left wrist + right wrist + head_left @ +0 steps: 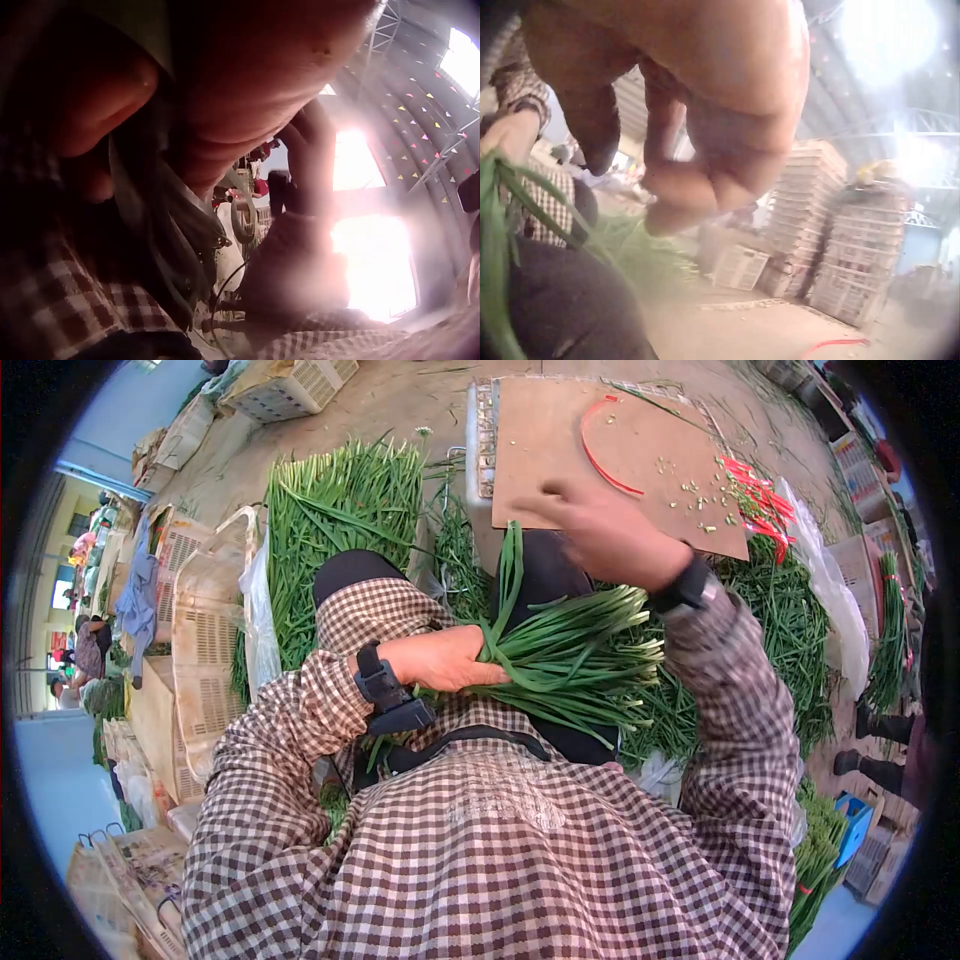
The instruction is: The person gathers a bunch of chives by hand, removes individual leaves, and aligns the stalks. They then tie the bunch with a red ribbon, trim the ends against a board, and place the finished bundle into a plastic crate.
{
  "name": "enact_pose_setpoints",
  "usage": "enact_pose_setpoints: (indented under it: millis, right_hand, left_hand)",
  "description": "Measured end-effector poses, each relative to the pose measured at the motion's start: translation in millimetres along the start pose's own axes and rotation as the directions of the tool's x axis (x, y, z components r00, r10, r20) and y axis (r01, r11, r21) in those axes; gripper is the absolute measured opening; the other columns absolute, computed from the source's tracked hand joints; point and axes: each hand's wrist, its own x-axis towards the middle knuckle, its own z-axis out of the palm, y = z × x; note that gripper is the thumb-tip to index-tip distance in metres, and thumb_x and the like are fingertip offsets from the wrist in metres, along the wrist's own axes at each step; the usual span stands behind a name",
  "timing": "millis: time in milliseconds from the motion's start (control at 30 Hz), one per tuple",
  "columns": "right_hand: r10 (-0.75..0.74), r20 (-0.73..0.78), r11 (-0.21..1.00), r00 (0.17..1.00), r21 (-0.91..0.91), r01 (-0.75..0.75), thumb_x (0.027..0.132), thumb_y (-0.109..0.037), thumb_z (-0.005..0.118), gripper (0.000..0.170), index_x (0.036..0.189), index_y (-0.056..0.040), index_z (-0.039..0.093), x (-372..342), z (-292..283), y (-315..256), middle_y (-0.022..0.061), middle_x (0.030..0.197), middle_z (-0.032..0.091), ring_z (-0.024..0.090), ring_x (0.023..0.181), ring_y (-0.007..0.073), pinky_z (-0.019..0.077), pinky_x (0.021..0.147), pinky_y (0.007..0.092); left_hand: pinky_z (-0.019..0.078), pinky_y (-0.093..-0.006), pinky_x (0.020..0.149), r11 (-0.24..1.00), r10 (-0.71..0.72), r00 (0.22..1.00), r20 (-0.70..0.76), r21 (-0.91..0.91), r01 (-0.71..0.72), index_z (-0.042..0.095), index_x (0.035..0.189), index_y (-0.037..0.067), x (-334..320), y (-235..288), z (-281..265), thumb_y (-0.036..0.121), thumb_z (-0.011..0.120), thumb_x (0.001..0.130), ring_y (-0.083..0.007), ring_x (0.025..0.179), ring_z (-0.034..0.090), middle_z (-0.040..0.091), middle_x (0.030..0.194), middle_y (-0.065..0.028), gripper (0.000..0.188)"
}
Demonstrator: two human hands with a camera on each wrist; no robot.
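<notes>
A bunch of green garlic chives (590,650) lies across the lap, its pale cut ends pointing right. My left hand (440,658) grips it around the leaves; in the left wrist view dark leaves hang below the hand (255,82). My right hand (620,540) is raised over the near edge of the brown board (540,460), apart from the bunch and blurred. Its fingers are loosely bent in the right wrist view, with nothing between them. One curved red strip (584,438) lies on the board, beyond the right hand.
More red strips (775,510) lie at the board's right edge, near scattered cut bits (690,488). A thick pile of chives (345,510) stands at the left, beside a cream plastic crate (205,650). Loose chives (790,625) fill the right side. Stacked crates (862,251) rise farther off.
</notes>
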Motion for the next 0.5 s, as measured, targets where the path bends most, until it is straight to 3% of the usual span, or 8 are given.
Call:
enact_pose_setpoints:
  millis: [33,133,233,267,333,367,400,500]
  right_hand:
    - [-0.074,0.037,0.992,0.997,-0.099,0.078,0.072,0.002,0.055,0.051,0.119,-0.0148,0.057,13,19,2,0.0168,0.124,0.051,0.055,0.108,0.0327,0.0465,0.087,0.0415]
    - [-0.106,0.276,0.985,0.955,-0.101,0.139,0.067,-0.001,0.058,0.047,0.113,-0.0123,0.06,35,47,-12,0.017,0.124,0.051,0.051,0.112,0.0326,0.0428,0.092,0.0428]
    - [-0.21,0.356,0.953,0.91,-0.131,0.271,0.064,-0.002,0.06,0.04,0.104,-0.0075,0.061,40,40,-5,0.0152,0.124,0.05,0.049,0.115,0.031,0.0407,0.093,0.0417]
    - [-0.225,0.247,0.963,0.942,-0.089,0.254,0.062,-0.003,0.062,0.03,0.092,-0.0038,0.06,31,29,-1,0.0136,0.119,0.053,0.051,0.111,0.0301,0.041,0.092,0.0402]
    - [-0.21,0.138,0.974,0.968,-0.056,0.219,0.061,-0.004,0.064,0.027,0.087,-0.0033,0.058,0,0,3,0.0126,0.109,0.058,0.055,0.102,0.0301,0.0422,0.088,0.0398]
    - [-0.065,0.186,0.994,0.98,-0.072,0.08,0.062,-0.004,0.065,0.025,0.086,-0.0033,0.057,-18,-14,-5,0.013,0.103,0.059,0.057,0.097,0.0308,0.0436,0.086,0.04]
    - [0.084,0.232,0.993,0.969,-0.099,-0.063,0.063,-0.004,0.065,0.024,0.085,-0.0033,0.056,-35,-24,-10,0.0133,0.098,0.061,0.058,0.093,0.0315,0.045,0.083,0.0403]
    - [0.091,0.233,0.977,0.968,0.167,-0.132,0.069,0.002,0.058,0.034,0.102,-0.0021,0.058,-87,1,-3,0.0162,0.095,0.061,0.059,0.091,0.0353,0.0481,0.076,0.0419]
  left_hand:
    - [0.0469,-0.0358,0.074,0.999,0.036,0.999,-0.008,0.003,-0.036,0.058,0.113,0.003,1,2,0,0.023,0.057,0.089,-0.0256,0.077,0.058,0.065,0.09,-0.014,0.031]
    - [0.047,-0.0395,0.078,0.991,-0.024,0.999,-0.032,0.13,0.027,0.058,0.111,0.005,-1,14,2,0.021,0.058,0.088,-0.0345,0.084,0.06,0.065,0.096,-0.0198,0.029]
    - [0.0475,-0.0391,0.08,0.967,-0.072,0.996,-0.051,0.242,0.082,0.056,0.111,0.0,-13,41,0,0.02,0.056,0.088,-0.0373,0.089,0.06,0.063,0.1,-0.0219,0.03]
    - [0.0483,-0.042,0.076,0.941,-0.135,0.99,-0.037,0.307,0.14,0.055,0.112,0.002,-16,36,-1,0.019,0.058,0.086,-0.0408,0.085,0.059,0.062,0.095,-0.0228,0.032]
    - [0.0482,-0.042,0.075,0.925,-0.191,0.967,-0.171,0.298,0.235,0.053,0.114,0.003,-27,24,0,0.019,0.059,0.085,-0.0401,0.085,0.06,0.063,0.096,-0.0223,0.034]
    - [0.0482,-0.042,0.075,0.916,-0.215,0.95,-0.228,0.289,0.277,0.052,0.115,0.004,-32,20,1,0.019,0.06,0.085,-0.0397,0.086,0.06,0.063,0.096,-0.0221,0.035]
    - [0.0481,-0.0411,0.076,0.929,-0.227,0.946,-0.231,0.24,0.282,0.052,0.115,0.003,-36,41,-7,0.017,0.061,0.084,-0.0384,0.087,0.061,0.063,0.096,-0.0215,0.036]
    - [0.0481,-0.0417,0.074,0.966,-0.082,0.964,-0.252,0.219,0.139,0.053,0.11,0.0,-37,16,-6,0.02,0.063,0.084,-0.0397,0.084,0.06,0.063,0.092,-0.0231,0.035]
